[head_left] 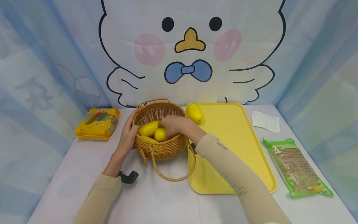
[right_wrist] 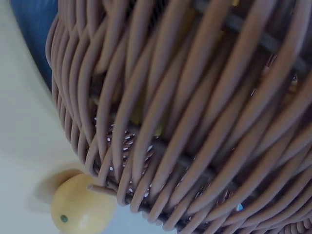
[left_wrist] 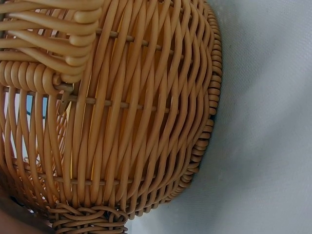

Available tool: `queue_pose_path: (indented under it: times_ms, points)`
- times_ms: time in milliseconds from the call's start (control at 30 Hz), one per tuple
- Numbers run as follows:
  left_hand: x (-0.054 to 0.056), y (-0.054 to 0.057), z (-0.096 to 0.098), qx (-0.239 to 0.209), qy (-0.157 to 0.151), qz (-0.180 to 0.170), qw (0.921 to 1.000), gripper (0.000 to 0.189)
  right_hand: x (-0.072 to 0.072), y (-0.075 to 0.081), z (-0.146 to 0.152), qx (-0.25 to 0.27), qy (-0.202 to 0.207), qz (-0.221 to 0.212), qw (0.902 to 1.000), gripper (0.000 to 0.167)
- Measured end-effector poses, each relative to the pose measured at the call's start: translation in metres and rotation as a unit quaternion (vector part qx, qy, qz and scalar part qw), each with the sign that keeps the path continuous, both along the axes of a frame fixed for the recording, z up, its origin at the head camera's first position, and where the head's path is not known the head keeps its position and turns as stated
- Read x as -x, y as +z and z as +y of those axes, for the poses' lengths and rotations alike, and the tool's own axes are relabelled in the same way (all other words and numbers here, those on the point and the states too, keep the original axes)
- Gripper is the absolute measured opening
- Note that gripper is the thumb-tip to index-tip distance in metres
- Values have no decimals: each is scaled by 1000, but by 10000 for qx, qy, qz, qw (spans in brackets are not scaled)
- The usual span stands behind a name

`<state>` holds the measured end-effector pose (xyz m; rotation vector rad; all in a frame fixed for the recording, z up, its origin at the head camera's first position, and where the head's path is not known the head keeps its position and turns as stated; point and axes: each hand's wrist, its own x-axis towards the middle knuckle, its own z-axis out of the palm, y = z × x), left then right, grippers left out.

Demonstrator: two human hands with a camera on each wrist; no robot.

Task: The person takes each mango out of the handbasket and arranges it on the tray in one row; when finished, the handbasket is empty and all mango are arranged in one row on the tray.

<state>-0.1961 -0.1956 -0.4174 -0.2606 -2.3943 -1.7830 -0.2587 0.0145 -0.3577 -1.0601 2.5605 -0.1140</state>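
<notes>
A round wicker basket (head_left: 156, 151) stands at the table's middle, overlapping the left edge of the yellow tray (head_left: 232, 149). My left hand (head_left: 129, 132) grips its left rim, the thumb over the edge and the fingers against the outer wall. Inside lie several yellow fruits, among them a long one (head_left: 148, 128) and a rounded one (head_left: 160, 134). My right hand (head_left: 172, 124) reaches down into the basket beside the rounded fruit. Its fingertips are hidden, and I cannot tell whether they hold anything. Another yellow fruit (head_left: 194, 113) sits at the tray's back left corner.
One basket handle (head_left: 174, 179) hangs out toward the front; the other (head_left: 155, 100) stands at the back. A yellow food packet (head_left: 98, 123) lies at the left. On the right are a small white packet (head_left: 265, 121) and a green-edged clear bag (head_left: 297, 168). Curtains enclose the table's sides.
</notes>
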Motion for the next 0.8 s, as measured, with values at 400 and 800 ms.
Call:
queue_pose_path:
  times_ms: [400,800]
  points:
    - [1,0,0,-27,-7,15,10000,65,3,1,2,409,-72,210,9989,61]
    - [1,-1,0,118,124,-67,9998,63,-3,15,16,1078,-230,358,9933,75]
